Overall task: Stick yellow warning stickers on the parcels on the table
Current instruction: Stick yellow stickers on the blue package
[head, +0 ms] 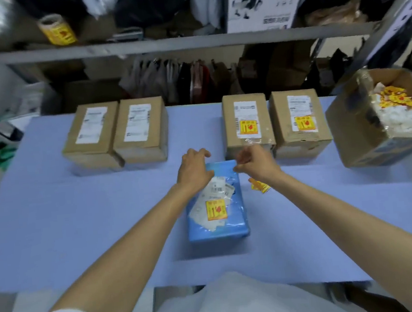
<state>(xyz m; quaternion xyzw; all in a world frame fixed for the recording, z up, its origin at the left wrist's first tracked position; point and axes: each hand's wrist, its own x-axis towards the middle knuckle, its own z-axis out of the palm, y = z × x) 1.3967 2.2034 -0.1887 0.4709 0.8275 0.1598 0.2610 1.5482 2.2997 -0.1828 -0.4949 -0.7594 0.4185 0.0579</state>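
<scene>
Gripping blue parcel (pixel 217 220) far end, both hands' fingers curled on it; yellow sticker (pixel 216 209) over white label, print unreadable.

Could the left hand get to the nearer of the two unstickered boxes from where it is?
Probably yes. The left hand rests on the blue parcel, and only bare table lies between it and that cardboard box; nothing stands in the path.

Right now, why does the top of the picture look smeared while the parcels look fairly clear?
Head view: the shelf and the sticker roll up top are streaked by motion blur; the blue parcel and both hands, left hand and right hand, are sharper. The wide lens bows the table edges; lighting is flat, with soft shadows.
</scene>
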